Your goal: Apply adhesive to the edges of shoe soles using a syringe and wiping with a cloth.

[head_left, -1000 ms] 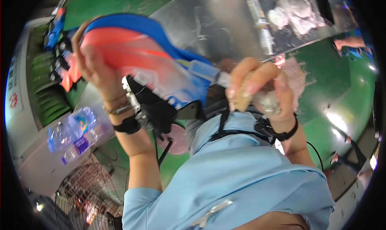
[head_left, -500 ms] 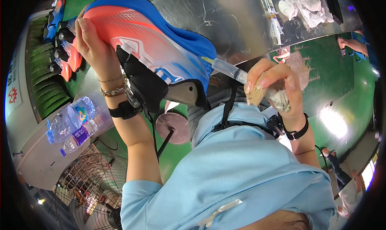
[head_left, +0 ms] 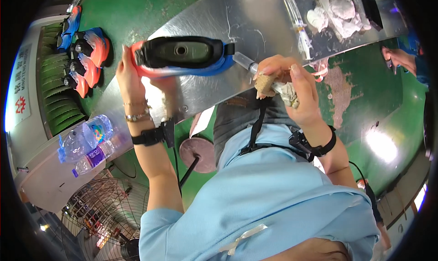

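A running shoe (head_left: 200, 65) in orange, white and blue is held over the metal table, its black collar facing up. Inside its opening sits a dark green-grey last (head_left: 194, 51) with a round hole. My left hand (head_left: 131, 80) is closed on the toe end. My right hand (head_left: 296, 85) is wrapped round a clear syringe (head_left: 245, 62), whose front end is by the shoe's heel; whether it touches I cannot tell. The same hand also pinches a tan, rough-looking block (head_left: 265, 85) and a crumpled whitish cloth (head_left: 287, 95).
More syringes (head_left: 297, 23), crumpled white material (head_left: 342, 12) and a dark flat case (head_left: 369, 7) lie on the metal table (head_left: 196, 19). Similar shoes (head_left: 96, 44) stand at far left, above plastic bottles (head_left: 86, 140) and a fan (head_left: 102, 215). Another person's hand (head_left: 404, 60) shows at far right.
The shoe has turned from side-on to opening-up and been lowered over the table. My right hand has moved left and slightly up with the syringe, which stays at the heel.
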Motion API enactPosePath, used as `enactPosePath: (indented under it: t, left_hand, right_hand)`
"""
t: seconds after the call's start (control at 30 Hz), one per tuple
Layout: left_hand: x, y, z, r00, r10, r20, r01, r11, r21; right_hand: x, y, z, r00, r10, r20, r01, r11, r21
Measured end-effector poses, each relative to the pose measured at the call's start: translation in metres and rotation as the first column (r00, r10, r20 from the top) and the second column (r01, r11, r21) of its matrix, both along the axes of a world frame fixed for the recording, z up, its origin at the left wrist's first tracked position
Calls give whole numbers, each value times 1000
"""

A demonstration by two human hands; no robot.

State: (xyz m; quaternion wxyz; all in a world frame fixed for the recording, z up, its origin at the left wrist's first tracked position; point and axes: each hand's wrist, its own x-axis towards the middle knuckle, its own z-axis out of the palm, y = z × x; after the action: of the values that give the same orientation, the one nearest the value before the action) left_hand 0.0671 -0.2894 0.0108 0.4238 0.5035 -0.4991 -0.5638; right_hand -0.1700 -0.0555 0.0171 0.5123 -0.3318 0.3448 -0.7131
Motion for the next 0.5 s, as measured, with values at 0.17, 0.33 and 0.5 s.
enactPosePath:
  t: [0.17,0.33,0.5]
  left_hand:
    - [52,52,5,969,127,211,-162,974,161]
    - [86,127,21,983,-68,171,3,936,353]
    - [71,182,0,946,-232,-225,320,767,557]
  right_hand:
    - [7,0,5,1000,-20,-21,20,1000,12]
    - [11,-1,5,999,-27,-45,29,999,44]
    - [16,2,6,998,-23,-58,28,996,88]
